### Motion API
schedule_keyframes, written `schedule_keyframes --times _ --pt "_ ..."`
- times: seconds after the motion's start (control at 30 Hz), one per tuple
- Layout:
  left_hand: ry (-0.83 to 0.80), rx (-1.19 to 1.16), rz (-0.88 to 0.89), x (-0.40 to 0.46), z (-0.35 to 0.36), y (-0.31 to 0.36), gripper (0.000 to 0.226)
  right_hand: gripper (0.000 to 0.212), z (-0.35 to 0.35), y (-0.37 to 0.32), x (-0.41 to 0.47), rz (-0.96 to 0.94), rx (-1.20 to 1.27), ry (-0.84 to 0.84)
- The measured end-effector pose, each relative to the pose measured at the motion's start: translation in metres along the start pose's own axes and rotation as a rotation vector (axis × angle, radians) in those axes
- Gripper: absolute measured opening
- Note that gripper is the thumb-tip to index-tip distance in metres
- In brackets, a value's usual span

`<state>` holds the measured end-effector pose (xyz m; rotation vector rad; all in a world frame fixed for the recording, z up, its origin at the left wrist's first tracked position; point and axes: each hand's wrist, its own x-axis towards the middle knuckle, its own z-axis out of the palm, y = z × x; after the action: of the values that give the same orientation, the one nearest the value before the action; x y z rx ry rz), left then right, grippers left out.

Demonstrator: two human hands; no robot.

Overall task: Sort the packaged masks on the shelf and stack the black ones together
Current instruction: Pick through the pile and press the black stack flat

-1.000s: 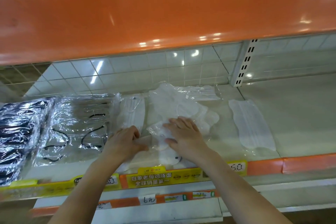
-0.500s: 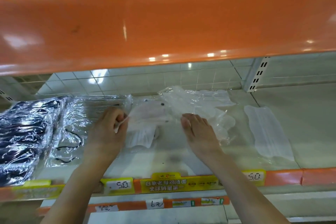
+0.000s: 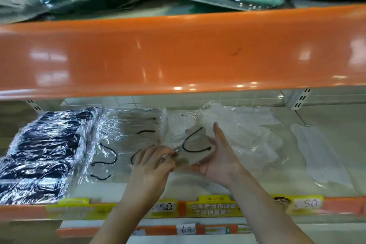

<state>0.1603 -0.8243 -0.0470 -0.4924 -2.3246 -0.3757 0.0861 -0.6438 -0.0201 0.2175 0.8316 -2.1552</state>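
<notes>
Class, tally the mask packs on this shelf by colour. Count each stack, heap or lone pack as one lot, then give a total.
Black masks: 1, the black stack at the far left.
Pale masks with black ear loops: 2, the flat pile and the held pack between the left hand and right hand.
White masks: 2, the white heap and the lone pack.
Total: 5
</notes>
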Motion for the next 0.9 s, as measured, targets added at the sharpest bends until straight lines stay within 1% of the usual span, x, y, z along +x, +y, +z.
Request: schedule_keyframes --times 0.03,0.07,0.13,0.17,0.23,0.27,0.33,0.37,0.4,0.43,0.5,0.53,0.57,0.6,0.67,0.7,0.73,0.8,0.87,0.9 --pt "-0.025 0.006 0.015 -0.005 0.000 -0.003 0.015 0.071 0.003 0.000 0.000 0.000 0.050 0.002" --pt "-0.047 0.006 0.022 -0.009 0.000 -0.005 0.014 0.060 0.005 0.000 0.000 -0.010 0.037 -0.002" --pt "-0.088 -0.013 0.021 -0.015 -0.003 -0.010 0.012 0.024 0.006 0.003 0.001 -0.086 -0.156 0.040" --pt "-0.103 -0.025 0.016 -0.018 -0.005 -0.014 0.013 0.013 0.007 0.005 0.001 -0.130 -0.253 0.063" --pt "-0.124 -0.050 -0.043 -0.022 -0.010 -0.021 0.021 0.026 0.007 0.009 0.004 -0.219 -0.319 0.148" --pt "-0.122 -0.065 -0.106 -0.024 -0.014 -0.025 0.025 0.025 0.007 0.011 0.005 -0.254 -0.314 0.176" --pt "-0.085 -0.104 -0.277 -0.025 -0.022 -0.032 0.029 0.015 0.008 0.014 0.008 -0.299 -0.317 0.242" --pt "-0.051 -0.126 -0.374 -0.026 -0.025 -0.035 0.031 0.013 0.011 0.017 0.009 -0.318 -0.312 0.263" --pt "-0.013 -0.160 -0.484 -0.026 -0.028 -0.038 0.034 0.016 0.011 0.020 0.011 -0.335 -0.309 0.277" --pt "0.024 -0.221 -0.616 -0.026 -0.030 -0.040 0.040 0.017 0.014 0.023 0.012 -0.342 -0.311 0.291" --pt "0.078 -0.420 -0.912 -0.025 -0.034 -0.046 0.050 0.014 0.017 0.032 0.016 -0.353 -0.329 0.318" --pt "0.092 -0.533 -1.036 -0.025 -0.037 -0.050 0.050 0.012 0.020 0.037 0.018 -0.366 -0.364 0.333" --pt "0.099 -0.630 -1.128 -0.026 -0.040 -0.055 0.048 0.011 0.024 0.043 0.020 -0.382 -0.459 0.362" --pt "0.089 -0.687 -1.182 -0.027 -0.043 -0.061 0.046 0.020 0.024 0.049 0.023 -0.405 -0.627 0.397" --pt "0.006 -0.665 -1.177 -0.031 -0.050 -0.074 0.040 0.047 0.029 0.062 0.029 -0.463 -0.950 0.448" --pt "-0.044 -0.614 -1.146 -0.034 -0.054 -0.081 0.038 0.057 0.035 0.068 0.030 -0.512 -1.048 0.468" --pt "-0.093 -0.547 -1.107 -0.038 -0.058 -0.088 0.038 0.063 0.036 0.075 0.032 -0.562 -1.138 0.478" --pt "-0.168 -0.407 -1.048 -0.044 -0.065 -0.101 0.038 0.064 0.040 0.088 0.036 -0.646 -1.351 0.482" --pt "-0.189 -0.346 -0.998 -0.051 -0.069 -0.112 0.038 0.054 0.041 0.100 0.041 -0.669 -1.521 0.462" --pt "-0.193 -0.314 -0.962 -0.053 -0.071 -0.116 0.040 0.047 0.042 0.105 0.044 -0.662 -1.563 0.453"
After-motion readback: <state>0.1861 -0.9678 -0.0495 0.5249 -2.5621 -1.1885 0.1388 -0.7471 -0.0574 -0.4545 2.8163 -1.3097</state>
